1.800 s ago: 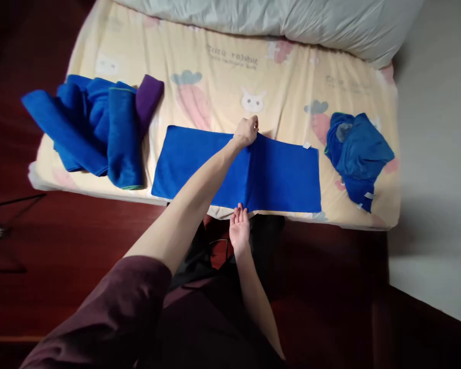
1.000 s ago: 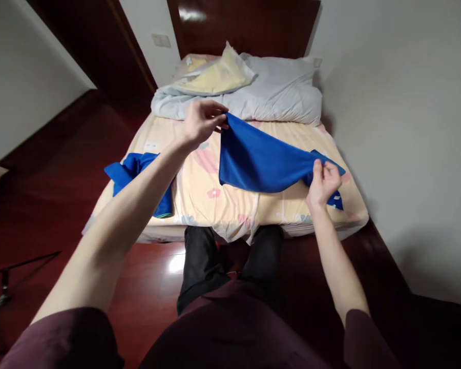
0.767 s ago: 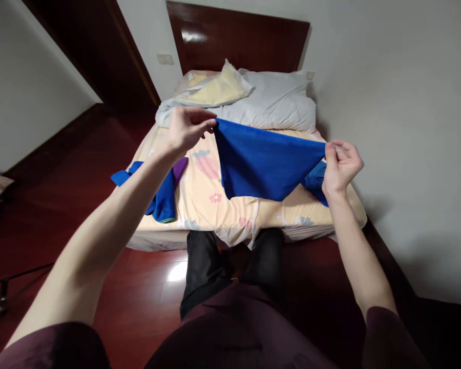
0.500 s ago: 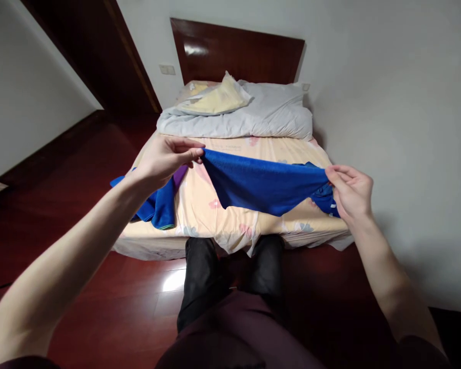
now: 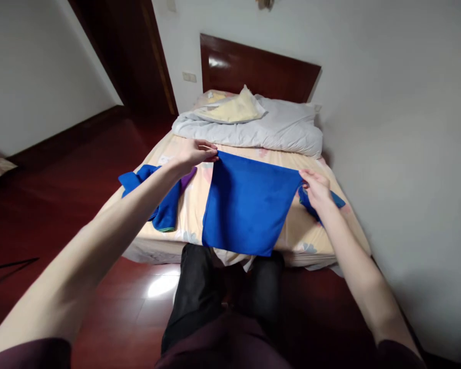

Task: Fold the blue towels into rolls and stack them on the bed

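A blue cloth (image 5: 251, 205) hangs spread between my two hands, its lower edge reaching the foot of the bed. My left hand (image 5: 197, 154) pinches its upper left corner between thumb and fingers. The upper right corner is in the closed fingers of my right hand (image 5: 315, 185). To the left on the bed lie more blue cloths (image 5: 169, 205) in a loose heap, partly behind my left forearm, with a purple cloth (image 5: 188, 178) beside them. Another crumpled blue cloth (image 5: 309, 202) lies on the right, partly hidden by my right hand and wrist.
The bed (image 5: 192, 205) has a flowered sheet and stands before my legs. A grey-white quilt (image 5: 292, 128) with a pale yellow pillow or cloth (image 5: 238, 107) lies near the dark headboard (image 5: 257, 66). A white wall (image 5: 399, 128) borders the right side.
The blue cloth, earlier stretched wide and billowing up, now hangs down flat as a full square. My hands have come closer together. The view has shifted slightly.
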`<state>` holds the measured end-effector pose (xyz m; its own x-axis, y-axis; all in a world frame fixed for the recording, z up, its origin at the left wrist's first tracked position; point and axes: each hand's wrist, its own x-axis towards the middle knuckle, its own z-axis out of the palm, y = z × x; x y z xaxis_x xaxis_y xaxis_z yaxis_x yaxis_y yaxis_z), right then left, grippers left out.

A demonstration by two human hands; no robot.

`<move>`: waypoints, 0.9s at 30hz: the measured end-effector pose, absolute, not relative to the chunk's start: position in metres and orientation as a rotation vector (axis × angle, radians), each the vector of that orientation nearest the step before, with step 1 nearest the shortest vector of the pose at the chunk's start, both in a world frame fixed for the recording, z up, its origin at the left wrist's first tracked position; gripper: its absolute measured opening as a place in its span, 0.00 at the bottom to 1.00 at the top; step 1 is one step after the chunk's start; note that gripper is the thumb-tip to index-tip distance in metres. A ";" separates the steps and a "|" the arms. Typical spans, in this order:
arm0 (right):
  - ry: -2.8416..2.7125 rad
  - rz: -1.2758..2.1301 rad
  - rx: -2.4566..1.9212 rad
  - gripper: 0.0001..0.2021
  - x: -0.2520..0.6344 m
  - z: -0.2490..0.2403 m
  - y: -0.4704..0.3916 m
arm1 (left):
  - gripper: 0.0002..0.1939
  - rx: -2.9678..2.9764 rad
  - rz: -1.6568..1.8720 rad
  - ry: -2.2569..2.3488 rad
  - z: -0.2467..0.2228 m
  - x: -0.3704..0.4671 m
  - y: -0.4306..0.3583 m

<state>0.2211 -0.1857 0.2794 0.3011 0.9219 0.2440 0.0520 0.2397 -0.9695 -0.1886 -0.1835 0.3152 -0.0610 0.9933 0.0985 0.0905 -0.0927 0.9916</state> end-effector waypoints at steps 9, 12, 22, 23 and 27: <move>-1.189 0.511 -1.007 0.20 0.190 0.244 -0.151 | 0.16 1.585 1.691 1.284 0.278 -0.203 -0.168; -1.307 0.511 -1.072 0.18 0.199 0.184 -0.179 | 0.16 1.669 1.590 1.437 0.215 -0.214 -0.206; -1.000 1.257 -1.621 0.24 0.176 0.000 -0.280 | 0.32 1.004 0.992 1.697 -0.022 -0.196 -0.304; -0.953 1.261 -1.637 0.25 0.176 -0.004 -0.280 | 0.34 0.946 1.033 1.698 -0.028 -0.195 -0.306; -0.825 1.277 -1.670 0.29 0.180 -0.011 -0.272 | 0.35 0.838 1.116 1.706 -0.029 -0.192 -0.305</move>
